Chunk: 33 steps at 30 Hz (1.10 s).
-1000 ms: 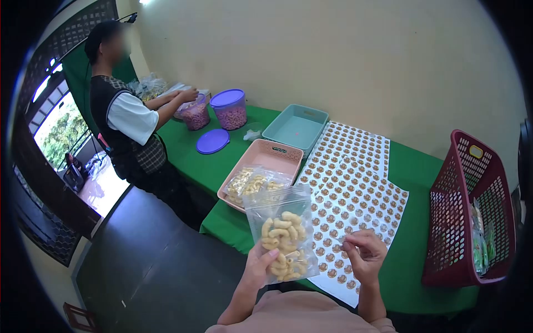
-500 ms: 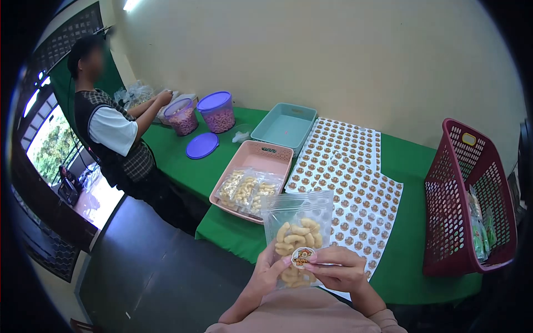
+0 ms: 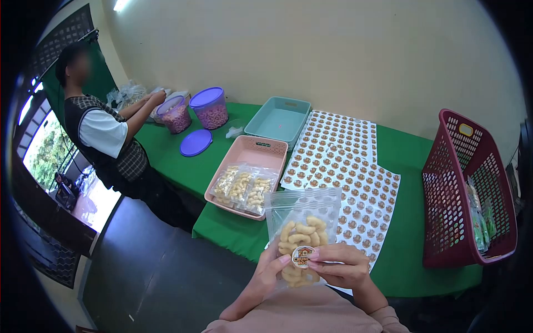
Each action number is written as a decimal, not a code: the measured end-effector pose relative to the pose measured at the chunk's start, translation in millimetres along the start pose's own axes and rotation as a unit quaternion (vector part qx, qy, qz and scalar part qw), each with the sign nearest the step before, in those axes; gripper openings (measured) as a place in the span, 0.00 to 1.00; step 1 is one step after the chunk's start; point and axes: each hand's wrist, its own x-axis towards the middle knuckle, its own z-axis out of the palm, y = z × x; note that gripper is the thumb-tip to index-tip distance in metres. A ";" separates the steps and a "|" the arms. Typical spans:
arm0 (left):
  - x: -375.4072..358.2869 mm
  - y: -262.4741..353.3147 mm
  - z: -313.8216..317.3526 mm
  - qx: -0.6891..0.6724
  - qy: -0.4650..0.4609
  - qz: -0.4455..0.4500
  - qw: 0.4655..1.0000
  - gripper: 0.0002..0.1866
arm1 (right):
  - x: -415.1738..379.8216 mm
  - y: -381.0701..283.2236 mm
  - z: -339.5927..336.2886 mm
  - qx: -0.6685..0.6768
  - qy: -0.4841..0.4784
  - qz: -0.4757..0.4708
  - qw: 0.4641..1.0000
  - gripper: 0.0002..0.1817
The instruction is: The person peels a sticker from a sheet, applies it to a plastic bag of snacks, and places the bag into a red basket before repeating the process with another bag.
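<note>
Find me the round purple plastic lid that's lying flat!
In the head view, left of centre, the lid lies on the green tablecloth, just left of the pink plastic basket.

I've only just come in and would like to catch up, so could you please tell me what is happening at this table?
A person holds a clear bag of curved snacks in the left hand, while the right hand presses a round sticker against its front. Sticker sheets lie on the green table, beside a pink tray of filled bags. Farther along, a co-worker stands with both hands near an open tub.
</note>
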 end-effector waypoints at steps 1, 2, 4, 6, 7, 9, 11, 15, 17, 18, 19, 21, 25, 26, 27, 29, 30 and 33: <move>-0.6 1.7 2.5 0.010 0.008 0.007 1.000 0.31 | 0.0 0.0 -0.2 0.000 -0.001 0.001 1.000 0.09; -0.9 2.5 3.7 0.020 0.016 0.015 1.000 0.31 | 0.1 0.2 -0.6 -0.004 -0.004 0.003 1.000 0.09; -0.3 0.8 1.4 0.002 0.011 0.008 1.000 0.31 | 0.5 0.3 -1.0 -0.007 -0.008 0.006 1.000 0.09; 0.9 -1.6 -1.3 -0.015 0.005 0.003 1.000 0.31 | 1.3 0.3 -1.4 -0.011 -0.014 0.009 1.000 0.10; 1.0 -3.2 -2.6 -0.003 0.003 0.011 1.000 0.31 | 0.6 1.1 -1.0 -0.011 -0.015 0.009 1.000 0.10; 0.6 -0.6 -0.7 0.008 0.002 0.020 1.000 0.30 | -1.1 3.0 0.0 -0.008 -0.017 0.008 1.000 0.11; -2.2 9.2 7.9 0.038 0.028 0.023 0.999 0.29 | 0.0 3.8 -0.1 -0.016 -0.028 0.006 0.999 0.11; -2.8 9.4 8.8 0.052 0.042 0.036 0.997 0.27 | 0.9 5.3 1.7 -0.037 -0.047 0.000 0.998 0.13; -1.5 7.0 7.2 0.073 0.044 0.081 0.993 0.27 | 4.4 4.9 3.7 -0.058 -0.048 0.000 0.997 0.12; -1.5 6.6 5.8 0.073 0.044 0.081 0.993 0.27 | 6.3 4.5 4.4 -0.078 -0.048 0.000 0.996 0.12; -1.3 6.1 4.5 0.054 0.058 0.086 0.993 0.26 | 8.3 4.1 3.2 -0.078 -0.047 -0.001 0.996 0.12; -0.7 6.3 1.0 0.035 0.071 0.092 0.993 0.26 | 10.4 4.8 -1.4 -0.118 -0.045 0.063 0.990 0.12; 0.1 3.0 -8.2 0.026 0.078 0.080 0.993 0.24 | 1.4 11.1 5.5 -0.132 0.056 0.196 0.970 0.08; -0.6 0.0 -10.2 0.040 0.076 0.084 0.993 0.24 | 2.9 10.1 10.0 -0.135 0.055 0.192 0.971 0.14; -0.6 -1.2 -12.1 0.041 0.074 0.084 0.993 0.24 | 8.8 9.1 19.6 -0.135 0.056 0.193 0.970 0.14; -1.0 -4.2 -13.9 0.044 0.048 0.137 0.988 0.25 | 21.9 7.0 38.0 -0.061 0.182 0.235 0.953 0.25; -1.4 -5.1 -14.6 0.065 0.059 0.154 0.984 0.26 | 14.4 12.0 43.2 -0.043 0.144 0.260 0.954 0.34; -2.9 0.5 -19.7 0.068 0.067 0.131 0.987 0.24 | 2.7 25.5 52.3 0.170 0.001 0.376 0.911 0.33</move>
